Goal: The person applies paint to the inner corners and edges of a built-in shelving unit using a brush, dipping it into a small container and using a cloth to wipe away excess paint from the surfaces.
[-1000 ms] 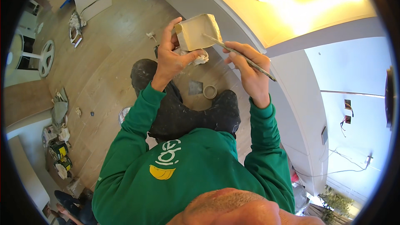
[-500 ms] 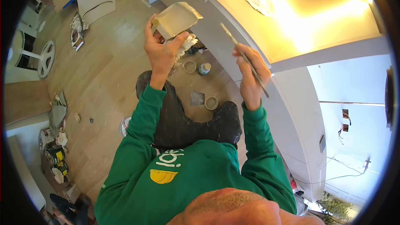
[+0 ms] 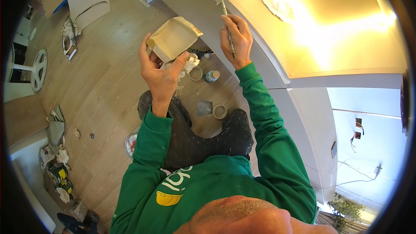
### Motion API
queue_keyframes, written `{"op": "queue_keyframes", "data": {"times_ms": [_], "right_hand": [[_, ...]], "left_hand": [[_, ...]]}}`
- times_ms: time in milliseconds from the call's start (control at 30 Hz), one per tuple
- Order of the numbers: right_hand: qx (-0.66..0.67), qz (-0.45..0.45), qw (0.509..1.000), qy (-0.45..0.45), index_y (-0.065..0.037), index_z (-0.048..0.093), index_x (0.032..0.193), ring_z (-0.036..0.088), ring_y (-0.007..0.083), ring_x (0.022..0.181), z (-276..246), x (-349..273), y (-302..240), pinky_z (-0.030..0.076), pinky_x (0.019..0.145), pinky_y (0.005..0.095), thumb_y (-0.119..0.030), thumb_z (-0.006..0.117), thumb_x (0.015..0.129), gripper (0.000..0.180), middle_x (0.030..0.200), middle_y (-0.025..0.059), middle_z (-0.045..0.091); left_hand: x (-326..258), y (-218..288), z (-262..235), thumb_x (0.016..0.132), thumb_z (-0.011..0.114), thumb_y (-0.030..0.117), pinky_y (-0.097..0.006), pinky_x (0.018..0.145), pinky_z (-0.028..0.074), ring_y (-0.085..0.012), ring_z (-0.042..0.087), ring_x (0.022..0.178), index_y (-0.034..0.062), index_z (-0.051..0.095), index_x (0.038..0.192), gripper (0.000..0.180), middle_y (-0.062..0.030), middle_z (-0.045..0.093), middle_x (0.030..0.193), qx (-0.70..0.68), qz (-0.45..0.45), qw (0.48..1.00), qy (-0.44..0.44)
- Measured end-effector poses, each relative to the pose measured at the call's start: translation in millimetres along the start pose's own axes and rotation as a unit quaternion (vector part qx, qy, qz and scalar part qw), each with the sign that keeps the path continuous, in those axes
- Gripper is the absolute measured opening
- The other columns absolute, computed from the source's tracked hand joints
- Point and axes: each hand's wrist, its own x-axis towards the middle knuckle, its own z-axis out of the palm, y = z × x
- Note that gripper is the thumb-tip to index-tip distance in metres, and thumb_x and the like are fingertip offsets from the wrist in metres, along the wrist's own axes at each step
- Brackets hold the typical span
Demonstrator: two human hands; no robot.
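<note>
Slim stick-like tool [image 3: 232, 48] is pinched in the right fingers [image 3: 232, 25], while left fingers [image 3: 144, 51] grip a pale open box [image 3: 175, 37].

I watched from afar as a pale box [image 3: 174, 39] partly hid the left hand [image 3: 160, 79] and a sleeve [image 3: 151, 141] partly covered a tin [image 3: 129, 144].

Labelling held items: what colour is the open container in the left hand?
The container is cream to pale yellow; best seen in the head view.
</note>
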Motion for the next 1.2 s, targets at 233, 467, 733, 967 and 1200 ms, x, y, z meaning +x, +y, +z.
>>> {"op": "queue_keyframes", "data": {"times_ms": [233,467,733,967,1200], "right_hand": [[-0.009,0.015,1.0,0.01,-0.006,0.073,0.11,0.068,0.0269,0.09,-2.6,-2.8,-0.9,0.056,0.08,0.0387,0.002,0.069,0.076,0.035,0.109,0.0109,0.067],[0.002,0.015,1.0,0.011,-0.005,0.073,0.11,0.068,0.0271,0.089,-8.2,-9.9,-8.1,0.055,0.08,0.038,0.003,0.07,0.076,0.035,0.108,0.0111,0.067],[-0.003,0.016,1.0,0.017,-0.004,0.073,0.112,0.068,0.0267,0.091,-9.6,-2.5,-1.2,0.055,0.08,0.0378,0.004,0.069,0.078,0.035,0.11,0.0126,0.067],[-0.02,0.072,0.991,-0.112,-0.001,0.072,0.115,0.067,0.0345,0.092,-58.3,-97.9,-36.9,0.053,0.088,0.0398,-0.012,0.058,0.095,0.026,0.118,0.0154,0.066],[0.084,0.465,0.851,-0.23,0.001,0.055,0.139,0.065,0.0399,0.11,-4.0,-255.2,31.0,0.049,0.099,0.0417,-0.034,0.053,0.105,0.049,0.127,0.0231,0.065]], "left_hand": [[2.4,-1.1,-4.6,0.077,0.082,-0.004,-0.035,0.087,0.058,-0.0242,0.069,0.103,-0.0017,0.034,0.148,0.086,-0.0208,0.066,0.118,-0.001,0.01,1.0,-0.002],[1.7,-1.1,-5.5,0.077,0.083,-0.002,-0.035,0.087,0.058,-0.0241,0.069,0.103,-0.0018,0.034,0.148,0.086,-0.0215,0.066,0.117,0.007,0.01,1.0,-0.004],[2.3,0.3,-5.5,0.076,0.084,-0.001,-0.035,0.088,0.057,-0.024,0.068,0.104,-0.0031,0.035,0.147,0.086,-0.0207,0.066,0.118,0.005,0.004,1.0,0.001],[37.1,-7.1,-53.7,0.079,0.081,-0.006,-0.036,0.089,0.057,-0.0227,0.067,0.105,-0.0038,0.036,0.147,0.081,-0.0186,0.066,0.12,0.025,0.07,0.997,0.012],[77.0,-119.0,-134.7,0.081,0.078,-0.01,-0.035,0.088,0.059,-0.0239,0.068,0.105,0.0036,0.035,0.15,0.083,-0.0179,0.066,0.122,0.066,0.005,0.995,-0.074]]}}
